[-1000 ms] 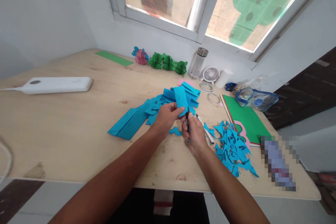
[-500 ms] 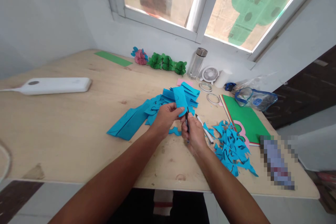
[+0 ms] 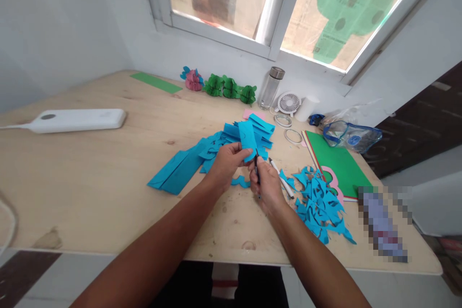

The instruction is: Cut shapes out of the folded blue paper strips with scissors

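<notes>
My left hand point(image 3: 231, 160) pinches a folded strip of blue paper point(image 3: 247, 134) near its lower end. In my right hand point(image 3: 266, 178) is a pair of dark scissors point(image 3: 257, 167), closed around by my fingers, with the blades at the strip's lower right edge. How far the blades are apart is too small to tell. Behind the hands lies a pile of blue paper pieces point(image 3: 212, 147), with folded blue strips point(image 3: 178, 171) to the left. A white pen point(image 3: 287, 185) rests just right of my right hand, beside a heap of blue scraps point(image 3: 319, 204).
Green paper point(image 3: 339, 163) lies on a stack of coloured sheets at right, with a pink paper cutout point(image 3: 332, 184). Along the wall stand paper decorations point(image 3: 229, 86), a glass bottle point(image 3: 270, 89) and a small fan point(image 3: 288, 103). A white device point(image 3: 81, 120) with a cable is at left.
Both hands keep nearly the same place at the blue strip. The scissors' blades have shifted very slightly along its lower edge, and the whole view has moved a little.
</notes>
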Tool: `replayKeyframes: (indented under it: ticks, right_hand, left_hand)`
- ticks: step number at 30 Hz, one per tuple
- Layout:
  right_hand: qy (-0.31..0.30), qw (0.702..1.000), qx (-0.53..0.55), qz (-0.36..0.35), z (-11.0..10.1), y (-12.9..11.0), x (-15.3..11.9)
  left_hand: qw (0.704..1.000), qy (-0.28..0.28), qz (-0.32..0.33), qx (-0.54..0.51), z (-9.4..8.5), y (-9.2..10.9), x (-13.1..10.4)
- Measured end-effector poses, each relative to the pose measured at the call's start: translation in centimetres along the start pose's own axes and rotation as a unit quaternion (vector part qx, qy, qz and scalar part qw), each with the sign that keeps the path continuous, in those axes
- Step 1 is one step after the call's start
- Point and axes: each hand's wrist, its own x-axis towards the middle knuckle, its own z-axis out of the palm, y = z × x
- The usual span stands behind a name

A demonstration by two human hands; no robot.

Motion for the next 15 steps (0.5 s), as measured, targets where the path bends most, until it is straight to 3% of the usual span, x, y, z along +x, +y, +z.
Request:
replayKeyframes:
  ticks: [15]
  right_hand:
    - [-0.001, 1.000, -0.017, -0.005, 0.11, -0.32, -0.09]
  left_hand:
    - [0.998, -0.008, 0.015, 0.068, -0.24, 0.05, 0.13]
